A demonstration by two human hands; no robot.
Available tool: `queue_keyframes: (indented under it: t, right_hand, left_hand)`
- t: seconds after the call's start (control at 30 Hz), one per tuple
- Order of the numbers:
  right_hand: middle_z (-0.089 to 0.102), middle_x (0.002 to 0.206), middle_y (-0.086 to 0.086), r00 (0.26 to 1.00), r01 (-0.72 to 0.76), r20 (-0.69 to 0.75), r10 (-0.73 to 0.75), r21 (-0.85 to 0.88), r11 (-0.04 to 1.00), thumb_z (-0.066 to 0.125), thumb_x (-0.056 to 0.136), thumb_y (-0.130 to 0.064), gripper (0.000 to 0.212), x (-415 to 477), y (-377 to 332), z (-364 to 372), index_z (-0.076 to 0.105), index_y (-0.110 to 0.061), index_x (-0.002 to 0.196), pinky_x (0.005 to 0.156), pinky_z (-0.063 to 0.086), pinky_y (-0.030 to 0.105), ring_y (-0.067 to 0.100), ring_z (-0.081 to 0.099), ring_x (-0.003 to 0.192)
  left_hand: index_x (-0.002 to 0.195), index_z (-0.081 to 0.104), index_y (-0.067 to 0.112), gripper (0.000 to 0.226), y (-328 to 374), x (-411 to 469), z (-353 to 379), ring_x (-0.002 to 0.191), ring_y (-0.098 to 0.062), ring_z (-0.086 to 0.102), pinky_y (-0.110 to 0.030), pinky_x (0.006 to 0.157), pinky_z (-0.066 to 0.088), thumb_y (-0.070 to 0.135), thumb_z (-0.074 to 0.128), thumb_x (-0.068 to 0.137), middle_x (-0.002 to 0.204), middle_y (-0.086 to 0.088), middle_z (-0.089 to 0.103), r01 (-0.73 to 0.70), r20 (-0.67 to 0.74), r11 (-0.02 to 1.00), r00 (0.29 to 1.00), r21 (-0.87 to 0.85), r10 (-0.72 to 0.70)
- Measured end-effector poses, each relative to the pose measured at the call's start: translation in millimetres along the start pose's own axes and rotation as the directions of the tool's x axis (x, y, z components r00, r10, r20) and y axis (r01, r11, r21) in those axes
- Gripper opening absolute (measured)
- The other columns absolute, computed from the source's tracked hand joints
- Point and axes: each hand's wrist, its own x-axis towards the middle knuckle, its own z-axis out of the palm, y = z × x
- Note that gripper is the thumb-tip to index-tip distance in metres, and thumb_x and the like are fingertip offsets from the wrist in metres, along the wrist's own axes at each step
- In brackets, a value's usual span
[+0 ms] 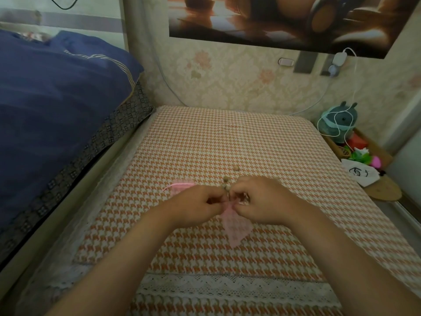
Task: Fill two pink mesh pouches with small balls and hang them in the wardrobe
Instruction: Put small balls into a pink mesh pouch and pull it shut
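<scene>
Left hand (193,202) and right hand (264,199) meet knuckle to knuckle over the table (205,137). Fingers of both are curled, and each pinches one side of the mouth of a pouch (238,226). The pouch trails from the pinch toward the viewer, flat on the table, with no bulge; probably empty. Whether the mouth is parted I cannot tell, as fingers cover it.

Second pouch (182,186) lies flat just behind the left hand, with a pink cord along its top edge. Balls (225,185) sit in a small cluster just beyond the fingertips. One lone ball (236,168) sits a little further back.

Handling, as judged:
- The mesh looks thin, limp and very light, and will not hold its own mouth open.
- Hold it at two opposite points of the rim. Keep off the cords, or the mouth draws shut.
- Balls look small, hard and round. They are likely to roll, though the woven table cover should slow them.
- Take balls in a thumb-and-finger pinch, a few at a time.
- Once the pouch is filled, weight should sink to the bottom, so carry it by the cord.
</scene>
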Motion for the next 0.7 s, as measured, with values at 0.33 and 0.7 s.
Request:
queue_keyframes:
  t: [0.33, 0.7]
  right_hand:
    - [0.065, 0.089, -0.018, 1.0, -0.013, -0.005, 0.014, 0.239, 0.971, 0.071, 0.089, -0.025, 0.009, -4.6, 11.5, -0.3, 0.077, -0.031, 0.092, 0.074, 0.049, 0.019, -0.003, 0.058, 0.084]
    - [0.066, 0.084, -0.012, 0.966, -0.109, 0.252, 0.051, 0.222, 0.969, 0.071, 0.086, -0.042, 0.01, -12.8, 9.1, -2.9, 0.063, -0.04, 0.08, 0.071, 0.055, 0.033, 0.005, 0.061, 0.074]
  left_hand:
    - [0.085, 0.067, 0.031, 0.011, -1.6, -1.5, -2.0, 0.068, -0.006, 0.058, -0.034, 0.068, 0.052, 0.031, 0.06, 0.094, 0.074, 0.011, 0.064, -0.004, -0.083, 0.985, 0.996, 0.171, 0.019]
    - [0.085, 0.065, 0.037, 0.012, 5.1, -1.9, -0.5, 0.082, -0.001, 0.061, -0.037, 0.077, 0.055, 0.029, 0.062, 0.094, 0.086, 0.017, 0.067, -0.085, -0.068, 0.967, 0.992, 0.242, 0.104]
